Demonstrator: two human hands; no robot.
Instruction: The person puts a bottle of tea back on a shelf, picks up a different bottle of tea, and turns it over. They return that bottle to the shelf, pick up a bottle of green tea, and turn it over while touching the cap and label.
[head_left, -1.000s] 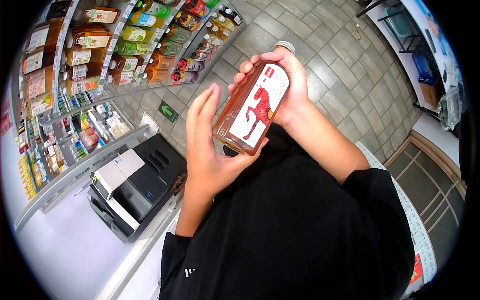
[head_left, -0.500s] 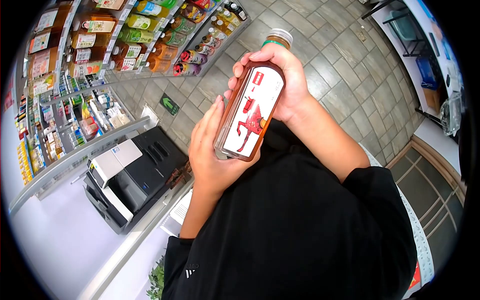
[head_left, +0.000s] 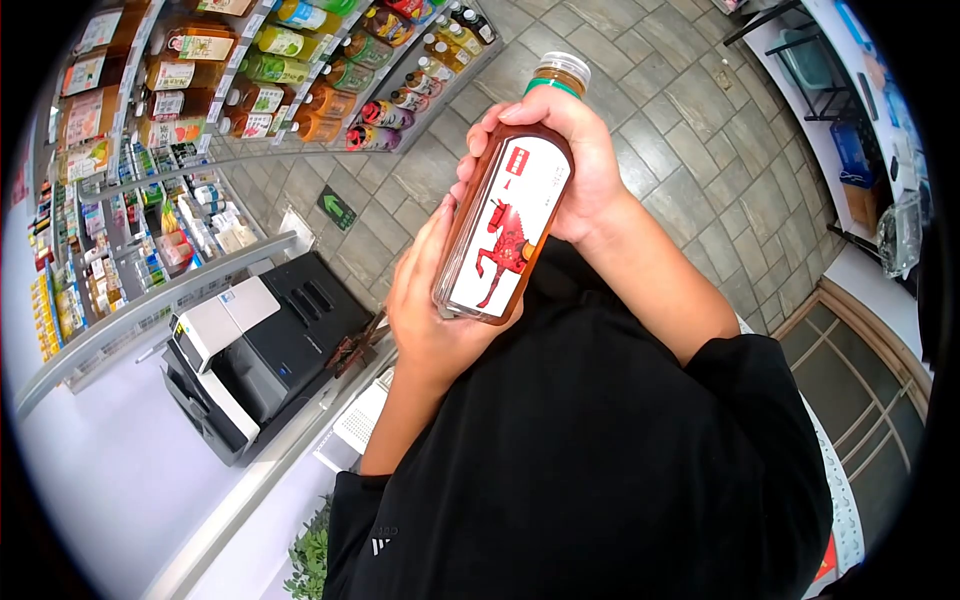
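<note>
A bottle of amber-brown drink [head_left: 505, 235] is held tilted in front of my black shirt. Its white label with a red horse drawing faces up toward me. My right hand [head_left: 585, 160] wraps its upper part just below the green-ringed neck and white cap [head_left: 566, 66]; the fingertips come round its far side. My left hand [head_left: 425, 290] cups the base from the left and below, fingers along the bottle's side and its thumb mostly hidden.
Shelves of bottled drinks [head_left: 265, 95] stand at upper left, with small packaged goods [head_left: 140, 240] below. A black-and-white machine [head_left: 265, 350] sits on a white counter [head_left: 120, 450] at left. Grey floor tiles [head_left: 680, 160] carry a green arrow sign [head_left: 337, 208]. A plant [head_left: 312, 550] is at lower left.
The bottle's neck has shifted very slightly up and right in view, and its label is turned a little more toward me. Both hands keep the same hold.
</note>
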